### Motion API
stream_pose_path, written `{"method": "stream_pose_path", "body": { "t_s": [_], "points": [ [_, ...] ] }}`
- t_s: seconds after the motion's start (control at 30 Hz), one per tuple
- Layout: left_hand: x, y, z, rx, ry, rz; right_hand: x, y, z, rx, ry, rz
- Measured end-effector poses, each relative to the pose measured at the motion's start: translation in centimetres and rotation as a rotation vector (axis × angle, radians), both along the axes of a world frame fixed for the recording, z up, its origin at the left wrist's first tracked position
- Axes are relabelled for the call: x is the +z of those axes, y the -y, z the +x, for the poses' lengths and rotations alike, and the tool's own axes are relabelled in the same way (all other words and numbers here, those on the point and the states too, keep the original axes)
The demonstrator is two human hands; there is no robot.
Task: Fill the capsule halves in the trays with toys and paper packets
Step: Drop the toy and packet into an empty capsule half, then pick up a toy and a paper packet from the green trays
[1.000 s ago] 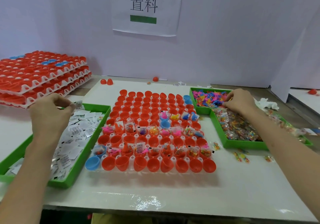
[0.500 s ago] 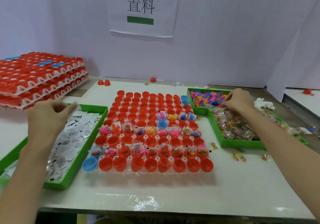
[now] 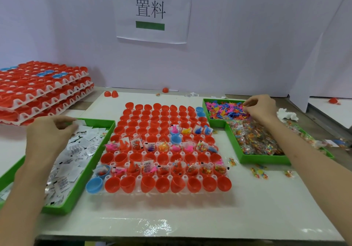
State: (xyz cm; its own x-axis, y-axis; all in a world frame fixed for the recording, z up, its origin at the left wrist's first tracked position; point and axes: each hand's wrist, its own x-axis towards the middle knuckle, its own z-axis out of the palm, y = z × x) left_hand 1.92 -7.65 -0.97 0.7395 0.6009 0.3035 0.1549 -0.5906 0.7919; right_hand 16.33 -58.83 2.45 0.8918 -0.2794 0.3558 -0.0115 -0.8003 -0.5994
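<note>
A white tray (image 3: 139, 177) of red and blue capsule halves (image 3: 131, 183) lies in the middle of the table. Some halves in three of its rows hold small toys and packets. My left hand (image 3: 49, 131) hovers over the left green tray (image 3: 95, 162) of white paper packets (image 3: 76, 150) and pinches a packet between thumb and fingers. My right hand (image 3: 261, 108) is curled over the small green tray (image 3: 206, 110) of colourful plastic toys (image 3: 224, 110), fingertips pinching among them.
A bigger green tray (image 3: 262, 159) of clear bead bags (image 3: 257, 141) sits at the right, with loose bags (image 3: 259, 172) on the table beside it. Stacked trays of capsules (image 3: 38, 89) stand at the back left. Loose red halves (image 3: 110, 93) lie near the wall.
Both hands stay over their trays, fingers still working in the packets and the toys. The view has tilted slightly; nothing has been carried to the capsule tray.
</note>
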Motion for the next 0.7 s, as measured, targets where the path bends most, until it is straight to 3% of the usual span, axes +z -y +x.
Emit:
{"method": "stream_pose_path", "body": {
  "t_s": [0.07,0.17,0.23,0.5,0.7],
  "points": [
    [-0.1,-0.2,0.0,-0.006,-0.020,-0.002,0.0,0.3,0.1,-0.057,-0.028,-0.035],
    [-0.2,-0.3,0.1,-0.022,-0.017,0.002,0.1,0.9,0.0,-0.105,-0.261,-0.244],
    [-0.2,-0.3,0.3,-0.042,-0.013,-0.003,0.2,1.2,0.1,-0.064,-0.308,-0.251],
    [-0.3,-0.3,0.0,-0.036,0.004,-0.005,0.4,1.7,0.3,-0.049,-0.110,0.016],
    [0.1,-0.1,0.0,-0.028,0.030,0.013,0.3,1.4,0.3,0.013,-0.074,0.093]
  ]
}}
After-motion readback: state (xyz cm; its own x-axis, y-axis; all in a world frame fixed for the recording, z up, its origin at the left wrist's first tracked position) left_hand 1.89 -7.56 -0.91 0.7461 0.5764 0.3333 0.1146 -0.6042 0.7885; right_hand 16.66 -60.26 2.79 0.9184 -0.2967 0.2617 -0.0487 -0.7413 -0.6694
